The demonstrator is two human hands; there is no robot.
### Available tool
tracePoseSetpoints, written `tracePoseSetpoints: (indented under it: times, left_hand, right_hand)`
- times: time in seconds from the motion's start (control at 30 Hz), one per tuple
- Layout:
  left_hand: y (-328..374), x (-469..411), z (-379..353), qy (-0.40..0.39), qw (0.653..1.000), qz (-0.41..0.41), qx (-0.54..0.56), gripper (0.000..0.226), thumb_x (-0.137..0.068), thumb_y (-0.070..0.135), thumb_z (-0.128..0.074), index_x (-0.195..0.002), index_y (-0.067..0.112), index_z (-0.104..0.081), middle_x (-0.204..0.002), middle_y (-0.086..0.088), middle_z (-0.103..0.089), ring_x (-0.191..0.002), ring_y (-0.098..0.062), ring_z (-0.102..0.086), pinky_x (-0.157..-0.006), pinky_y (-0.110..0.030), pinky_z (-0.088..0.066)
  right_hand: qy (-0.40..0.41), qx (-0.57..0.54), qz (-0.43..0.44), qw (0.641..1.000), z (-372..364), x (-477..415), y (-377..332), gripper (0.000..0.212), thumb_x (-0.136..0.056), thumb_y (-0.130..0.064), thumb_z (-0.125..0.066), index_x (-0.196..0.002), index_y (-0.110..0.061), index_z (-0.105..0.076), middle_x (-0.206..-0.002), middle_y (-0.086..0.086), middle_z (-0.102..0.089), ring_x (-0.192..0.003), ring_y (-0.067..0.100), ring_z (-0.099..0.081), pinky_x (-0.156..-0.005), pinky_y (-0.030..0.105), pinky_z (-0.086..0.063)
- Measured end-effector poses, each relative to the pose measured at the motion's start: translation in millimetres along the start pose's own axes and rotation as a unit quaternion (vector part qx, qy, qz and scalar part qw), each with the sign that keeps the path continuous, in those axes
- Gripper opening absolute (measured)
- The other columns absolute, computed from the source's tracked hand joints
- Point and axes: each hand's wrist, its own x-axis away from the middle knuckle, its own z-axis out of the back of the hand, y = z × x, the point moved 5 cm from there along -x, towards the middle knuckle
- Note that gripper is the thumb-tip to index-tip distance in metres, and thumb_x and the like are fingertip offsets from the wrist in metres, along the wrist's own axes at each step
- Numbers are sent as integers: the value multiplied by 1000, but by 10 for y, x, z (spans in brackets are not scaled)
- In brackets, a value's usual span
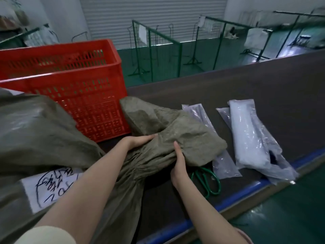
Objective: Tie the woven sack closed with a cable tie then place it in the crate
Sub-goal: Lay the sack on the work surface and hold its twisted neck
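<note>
An olive-green woven sack [44,134] lies on the dark table, its body at the left with a white handwritten label [51,184]. Its mouth end [175,134] is gathered into folds at the middle. My left hand [139,140] grips the bunched neck from the left. My right hand [179,166] clamps the same neck from the right, thumb on top. The red slatted plastic crate [70,92] stands behind the sack at the left. Clear plastic packets, seemingly of cable ties [249,138], lie to the right.
Green-handled scissors [209,180] lie partly under the sack's mouth near my right hand. A slimmer clear packet [219,155] lies beside them. The table's blue front edge [246,192] runs diagonally at the lower right. Green metal racks [158,50] stand on the floor beyond.
</note>
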Motion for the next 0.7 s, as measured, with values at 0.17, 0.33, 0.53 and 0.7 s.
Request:
tracePoseSetpoints:
  times: [0.17, 0.33, 0.53, 0.7]
  left_hand:
    - [369, -67, 95, -26, 975, -129, 177, 40, -84, 55, -51, -106, 24, -65, -102, -4, -71, -94, -19, -65, -83, -30, -50]
    - [406, -133, 401, 40, 953, -175, 246, 25, -98, 24, -36, -94, 16, -59, -75, -4, -69, -54, -4, -68, -57, -19, -52]
    - [179, -538, -50, 34, 996, -72, -51, 57, -97, 29, -41, -144, 3, -23, -152, -12, -29, -136, -28, -35, -106, -29, -31]
    - [331, -615, 209, 111, 982, -132, 74, 21, -90, 27, -50, -97, 17, -67, -99, -3, -64, -101, -26, -58, -85, -31, -42]
  right_hand:
    - [-40, -90, 30, 995, -80, -62, -316, 38, -89, -42, -50, -109, -13, -65, -108, 7, -70, -101, 22, -63, -82, 35, -51]
    - [-18, 30, 111, 993, -171, -124, -495, 26, -83, -21, -65, -108, -14, -63, -108, -1, -68, -105, 17, -61, -99, 32, -45]
    - [69, 442, -91, 890, 72, -440, -271, 59, -78, -41, -64, -126, -8, -56, -130, 8, -59, -117, 25, -54, -95, 32, -45]
    - [99, 687, 30, 720, -10, -513, -499, 78, -75, -58, -57, -137, -11, -46, -146, 14, -41, -136, 32, -33, -114, 40, -26]
